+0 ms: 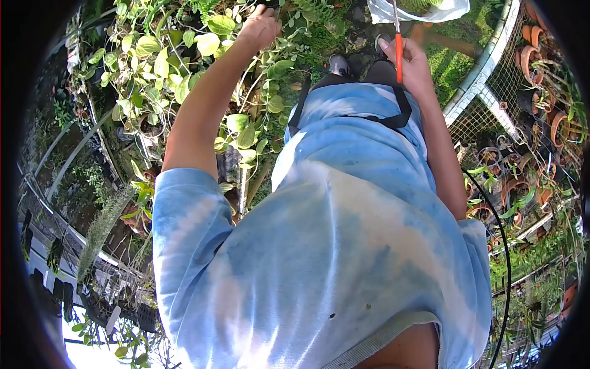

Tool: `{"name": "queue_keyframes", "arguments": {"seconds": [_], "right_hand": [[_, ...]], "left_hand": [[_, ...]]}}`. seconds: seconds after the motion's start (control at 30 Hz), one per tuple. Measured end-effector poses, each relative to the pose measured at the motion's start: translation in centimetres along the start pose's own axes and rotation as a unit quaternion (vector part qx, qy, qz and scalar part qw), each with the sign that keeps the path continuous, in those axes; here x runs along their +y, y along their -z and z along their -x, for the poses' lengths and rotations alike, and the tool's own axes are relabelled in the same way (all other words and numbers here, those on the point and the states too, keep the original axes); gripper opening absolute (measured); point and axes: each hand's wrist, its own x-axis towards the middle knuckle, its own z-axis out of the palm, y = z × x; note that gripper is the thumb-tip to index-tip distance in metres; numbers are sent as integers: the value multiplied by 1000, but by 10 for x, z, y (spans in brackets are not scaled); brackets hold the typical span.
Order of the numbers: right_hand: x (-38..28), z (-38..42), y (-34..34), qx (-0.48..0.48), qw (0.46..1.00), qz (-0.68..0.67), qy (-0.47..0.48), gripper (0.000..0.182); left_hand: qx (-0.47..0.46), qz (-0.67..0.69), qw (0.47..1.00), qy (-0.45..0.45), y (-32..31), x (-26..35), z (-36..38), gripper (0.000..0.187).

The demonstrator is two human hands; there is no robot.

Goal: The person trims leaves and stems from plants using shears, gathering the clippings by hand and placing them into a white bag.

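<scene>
My left hand reaches into a dense leafy vine at the upper left. Its fingers are curled among the stems, and what they grip is hidden. In my right hand is a tool with an orange handle and a thin metal shaft that points away from me; its exact kind cannot be told. Just beyond that tool's tip, a white plastic bag with some green in it shows at the top edge.
Several clay pots hang or stand at the right, by a wire mesh panel with a pale metal frame. A black cable runs down my right side. My shoes stand on mossy ground. A curved rail crosses the left.
</scene>
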Motion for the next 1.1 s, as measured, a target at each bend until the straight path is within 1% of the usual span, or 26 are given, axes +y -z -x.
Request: {"name": "queue_keyframes", "arguments": {"seconds": [0.03, 0.07, 0.13, 0.17, 0.23, 0.27, 0.33, 0.37, 0.4, 0.43, 0.47, 0.5, 0.53, 0.57, 0.6, 0.63, 0.7, 0.73, 0.77, 0.83, 0.93, 1.03, 1.07, 1.1], "right_hand": [[1, -2, -1, -2, 1000, -3, 0, 39], [-1, -2, -4, 0, 1000, -10, -4, 39], [-6, -1, -7, 6, 1000, -25, -13, 39], [-6, -3, -8, 0, 1000, -21, -13, 39], [-4, -6, -7, -12, 1000, -12, -11, 39], [-5, -7, -7, -13, 1000, -7, -9, 39], [-13, -8, -5, -15, 1000, 2, -6, 38], [-11, -10, -3, -17, 999, -34, -21, 34], [-6, -12, 0, -18, 997, -69, -37, 31], [-11, -15, 5, -17, 993, -103, -51, 27], [-15, -15, 10, 7, 990, -133, -49, 26], [-19, -17, 14, 38, 985, -155, -58, 28], [-21, -19, 21, 72, 979, -177, -65, 31], [-19, -20, 32, 107, 972, -198, -71, 34], [-9, -26, 45, 130, 964, -224, -61, 32], [-13, -26, 58, 153, 960, -221, -82, 33], [-11, -30, 79, 207, 945, -246, -64, 38], [-16, -32, 87, 223, 940, -251, -62, 39], [-20, -31, 95, 240, 934, -257, -60, 41], [-23, -33, 111, 260, 928, -260, -58, 44], [-26, -35, 126, 267, 928, -251, -63, 45], [-27, -42, 134, 252, 938, -231, -55, 44], [-28, -47, 133, 254, 936, -240, -50, 41], [-28, -53, 134, 243, 940, -234, -52, 39]], "left_hand": [[98, 22, 995, -12, -53, -9, 0, 29], [114, 4, 993, -4, -45, -10, 3, 29], [146, -33, 989, 13, 2, -12, 8, 30], [107, 37, 991, 65, 22, -12, 8, 29], [29, 175, 970, 166, 56, -12, 7, 26], [14, 128, 980, 151, 71, -15, 9, 23], [15, 223, 954, 199, 126, -14, 21, 22], [19, 267, 938, 221, 166, -12, 27, 22], [-42, 394, 874, 282, 222, -9, 32, 22], [114, 316, 907, 254, 214, -2, 30, 23], [114, 376, 879, 270, 211, 4, 22, 21], [113, 436, 847, 282, 217, 12, 13, 20], [250, 509, 789, 239, 184, 19, -9, 24], [230, 570, 750, 242, 187, 30, -26, 21], [192, 638, 701, 254, 205, 42, -38, 22], [150, 698, 648, 265, 223, 53, -50, 22], [204, 759, 581, 212, 208, 79, -96, 23], [174, 778, 566, 210, 224, 85, -112, 23], [183, 799, 539, 193, 211, 94, -141, 24], [194, 816, 496, 223, 230, 105, -173, 20], [154, 861, 402, 271, 243, 106, -213, 19], [129, 863, 357, 333, 237, 109, -234, 22], [128, 856, 375, 333, 231, 111, -234, 23], [143, 869, 345, 325, 232, 117, -226, 23]]}}
